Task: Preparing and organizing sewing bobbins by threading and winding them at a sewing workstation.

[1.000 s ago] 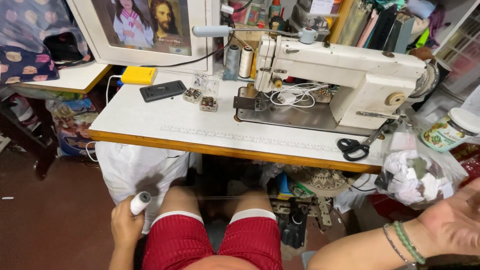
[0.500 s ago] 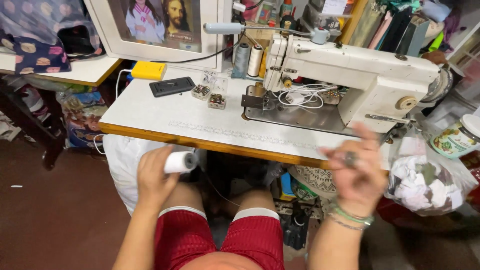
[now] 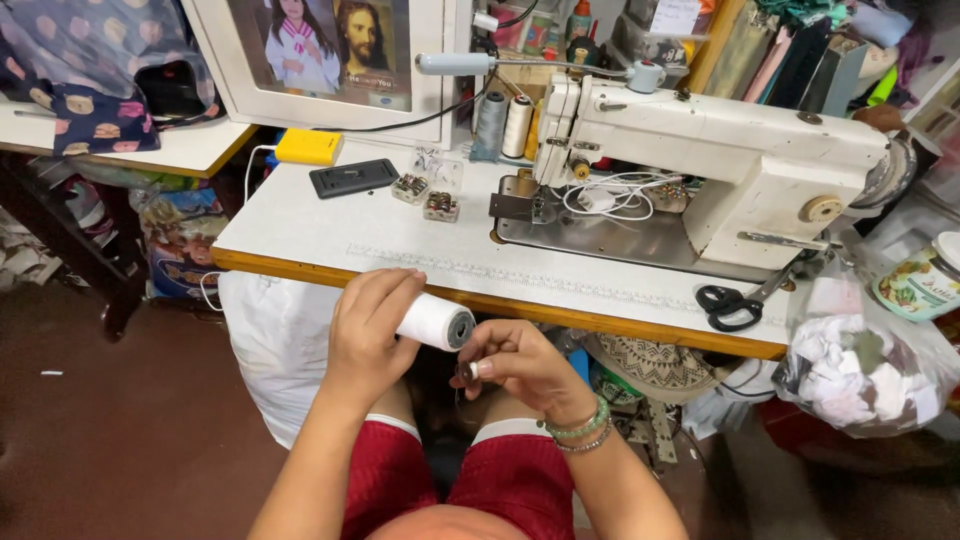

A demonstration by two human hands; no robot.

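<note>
- The left hand (image 3: pixel 368 335) is raised in front of the near edge of the table (image 3: pixel 300 225), knuckles up, fingers curled over a white spool (image 3: pixel 436 322) and gripping it.
- The spool lies on its side, long axis running left to right and tilted slightly down to the right; its open core end faces right, toward the other hand.
- The right hand (image 3: pixel 520 368) sits just right of and below the spool's end, wrist bent inward, fingertips pinched closed on a small dark bobbin (image 3: pixel 466 372); its exact shape is hard to tell.
- The two hands are close together, above the red shorts (image 3: pixel 520 490).
- Far across the table stands a white sewing machine (image 3: pixel 720 160); black scissors (image 3: pixel 728 305) lie at the right near edge, and a dark phone (image 3: pixel 353 178) lies far left.
</note>
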